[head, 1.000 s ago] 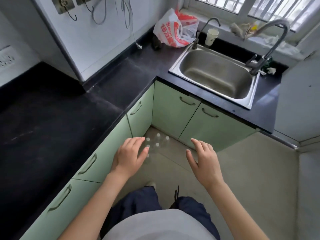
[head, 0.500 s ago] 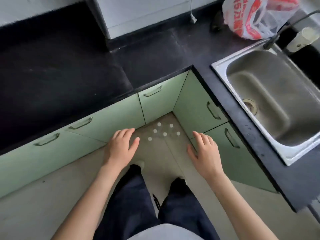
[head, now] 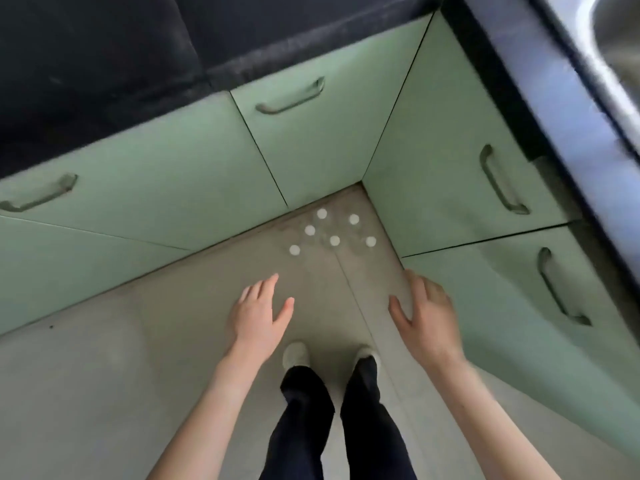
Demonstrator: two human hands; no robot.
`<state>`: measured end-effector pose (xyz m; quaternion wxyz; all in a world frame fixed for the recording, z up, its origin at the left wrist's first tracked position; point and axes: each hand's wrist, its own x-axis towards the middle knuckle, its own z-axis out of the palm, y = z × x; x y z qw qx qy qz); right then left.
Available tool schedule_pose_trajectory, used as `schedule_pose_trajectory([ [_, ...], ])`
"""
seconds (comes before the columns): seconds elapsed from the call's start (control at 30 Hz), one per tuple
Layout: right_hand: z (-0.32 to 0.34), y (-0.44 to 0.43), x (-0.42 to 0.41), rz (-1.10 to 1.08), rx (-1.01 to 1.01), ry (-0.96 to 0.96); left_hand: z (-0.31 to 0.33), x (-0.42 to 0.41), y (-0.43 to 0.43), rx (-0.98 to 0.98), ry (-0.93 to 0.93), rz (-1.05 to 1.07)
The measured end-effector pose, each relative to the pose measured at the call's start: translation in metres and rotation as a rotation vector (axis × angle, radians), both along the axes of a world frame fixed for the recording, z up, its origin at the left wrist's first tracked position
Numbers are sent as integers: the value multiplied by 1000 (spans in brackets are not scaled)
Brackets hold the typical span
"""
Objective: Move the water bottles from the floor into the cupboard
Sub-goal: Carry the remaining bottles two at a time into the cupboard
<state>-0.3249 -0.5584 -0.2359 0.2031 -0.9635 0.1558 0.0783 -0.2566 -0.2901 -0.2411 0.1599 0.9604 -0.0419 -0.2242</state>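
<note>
Below, six water bottles point(head: 334, 240) are standing clustered on the floor point(head: 104, 393) in the far corner, where the closed green cupboard doors point(head: 311, 150) are meeting. Nearer, the left hand point(head: 258, 315) and right hand point(head: 427, 317) are hovering, fingers loosely spread, holding nothing.

We look straight down on six clear plastic water bottles with white round caps point(head: 334, 240), standing close together on the beige tiled floor point(head: 104, 375), in the corner where the pale green cupboard doors point(head: 304, 147) meet. Every door we see is closed. Our left hand point(head: 258, 317) and right hand point(head: 427, 318) hover over the floor near the bottles, fingers point(head: 268, 284) relaxed and apart, holding nothing. The black stone desk point(head: 104, 64) tops the doors, and a steel sink point(head: 616, 36) shows at upper right.
</note>
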Motion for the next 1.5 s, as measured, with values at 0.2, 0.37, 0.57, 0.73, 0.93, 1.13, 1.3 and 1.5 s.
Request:
schedule_pose_trajectory([
  [0.2,-213,-19,7,21,-6,-35,-212,12,-4,-74,8,119],
  [0.37,-375,-31,18,-50,39,-31,-380,22,7,-151,9,267],
  [0.57,-510,-35,39,-226,237,-46,-525,42,11,-142,-40,220],
  [0.73,-568,-41,68,-225,285,-150,-580,68,9,-155,-178,184],
  [0.93,-565,-47,86,-311,534,-245,-581,73,-1,-245,-188,245],
  [1.13,-560,-43,101,-328,684,-306,-583,76,-5,-422,-202,339],
  [1.3,-569,-34,106,-425,663,-416,-588,78,-14,-543,-210,467],
  [1.5,-524,-23,60,-521,648,-295,-528,28,-10,-473,-111,506],
])
